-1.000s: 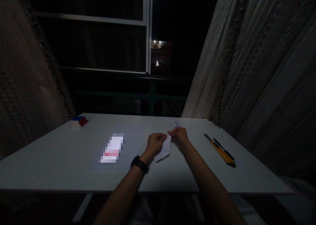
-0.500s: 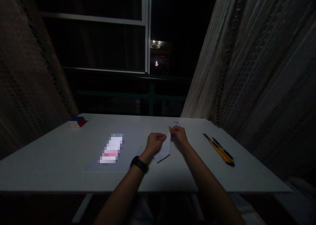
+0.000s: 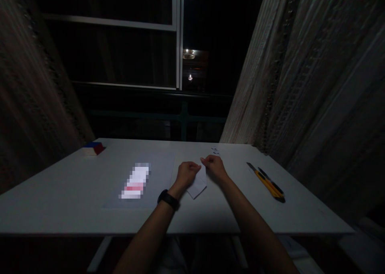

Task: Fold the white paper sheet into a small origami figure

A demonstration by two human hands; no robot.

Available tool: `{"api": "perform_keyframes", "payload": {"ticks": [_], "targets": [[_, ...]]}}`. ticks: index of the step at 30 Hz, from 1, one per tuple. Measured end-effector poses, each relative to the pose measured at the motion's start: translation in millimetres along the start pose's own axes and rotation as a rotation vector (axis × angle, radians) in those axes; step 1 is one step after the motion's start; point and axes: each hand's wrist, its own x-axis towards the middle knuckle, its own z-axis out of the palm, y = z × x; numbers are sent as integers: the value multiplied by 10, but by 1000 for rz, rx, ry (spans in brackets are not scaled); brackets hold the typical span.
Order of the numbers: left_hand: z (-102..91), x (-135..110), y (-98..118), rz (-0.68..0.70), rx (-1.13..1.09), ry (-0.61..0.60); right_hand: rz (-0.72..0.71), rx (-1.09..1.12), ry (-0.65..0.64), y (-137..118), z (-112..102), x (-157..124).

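Note:
A small folded piece of white paper [image 3: 197,185] lies on the table between my hands, with a crease line and a pointed lower corner showing. My left hand [image 3: 187,173], with a black watch on its wrist, is closed in a pinch at the paper's upper left. Opposite it, my right hand [image 3: 213,165] pinches the paper's top end, thumb and index finger together. The fingertips of both hands are close to each other. The fingers partly cover the upper part of the paper.
On the white table [image 3: 60,206], a blurred-out bright rectangle [image 3: 136,181] rests on a pale sheet [image 3: 162,173] at left. A yellow box cutter [image 3: 266,183] and a dark pen-like object [image 3: 270,179] lie right. A coloured cube [image 3: 93,149] sits far left; small dark-marked scraps [image 3: 215,150] lie behind my right hand.
My right hand has moved slightly left, towards my left hand, at the top of the paper. My left hand and the paper have barely shifted.

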Motion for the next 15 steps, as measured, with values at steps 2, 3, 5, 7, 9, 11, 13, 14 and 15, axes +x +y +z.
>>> {"api": "perform_keyframes", "payload": {"ticks": [2, 3, 5, 7, 9, 11, 13, 14, 15], "targets": [[-5, -3, 3, 12, -3, 7, 0, -62, -27, -36, -4, -18], [-7, -6, 6, 16, -7, 11, -1, -99, -21, -57, -7, -28], [-11, -12, 16, 20, -11, 12, -25, -166, 23, -99, -13, -46], [-16, -13, 24, 18, -11, 6, -55, -203, 57, -128, -17, -58], [-22, -9, 26, 18, -7, 10, -70, -197, 47, -137, -16, -62], [-26, 0, 23, 20, 4, 31, -67, -175, -5, -131, -10, -64], [-27, 7, 19, 20, 17, 51, -62, -170, -53, -120, 2, -68], [-27, 8, 18, 20, 20, 54, -63, -181, -61, -118, 9, -72], [-28, 7, 21, 21, 20, 56, -67, -198, -52, -118, 16, -77]]}}
